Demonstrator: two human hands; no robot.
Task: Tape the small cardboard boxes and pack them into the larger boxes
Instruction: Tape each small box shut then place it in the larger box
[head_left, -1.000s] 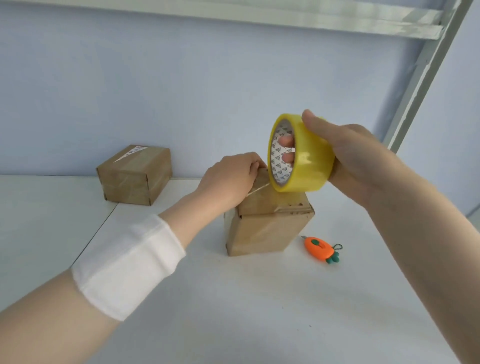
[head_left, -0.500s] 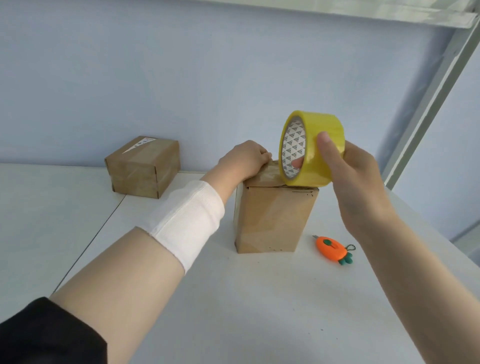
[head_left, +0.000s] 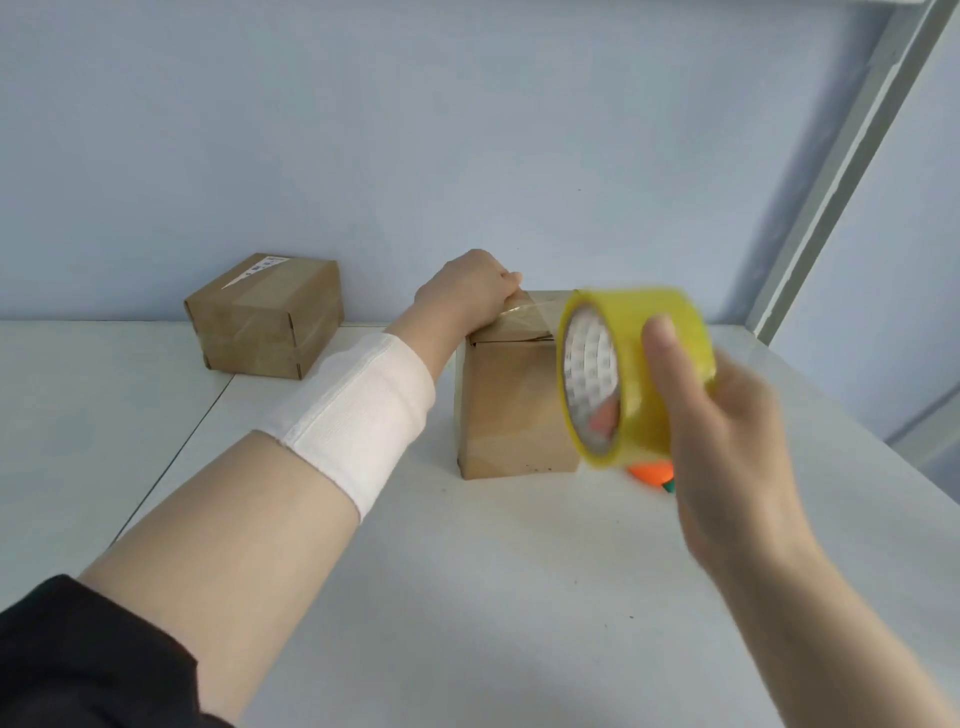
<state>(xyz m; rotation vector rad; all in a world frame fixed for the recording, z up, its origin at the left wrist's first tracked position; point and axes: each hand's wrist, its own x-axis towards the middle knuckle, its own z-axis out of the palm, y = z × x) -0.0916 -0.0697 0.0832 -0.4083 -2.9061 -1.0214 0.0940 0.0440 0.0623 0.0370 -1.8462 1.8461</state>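
Observation:
A small cardboard box (head_left: 511, 410) stands upright in the middle of the white table (head_left: 467, 597). My left hand (head_left: 467, 293) rests on the box's far top edge, fingers curled over it, pressing down the end of a clear tape strip (head_left: 535, 317). The strip stretches across the box top to a yellow tape roll (head_left: 631, 374), blurred by motion, in front of the box's right side. My right hand (head_left: 727, 431) grips the roll, thumb on its outer face and fingers through its core.
A second, taped cardboard box (head_left: 265, 317) with a white label sits at the back left against the blue wall. An orange carrot-shaped cutter (head_left: 652, 474) lies on the table behind the roll, mostly hidden. A metal frame post (head_left: 841, 171) rises at the right.
My right hand has pulled the tape roll toward me and down, off the box top to its front right, drawing out a strip. My left hand stays on the box's far edge.

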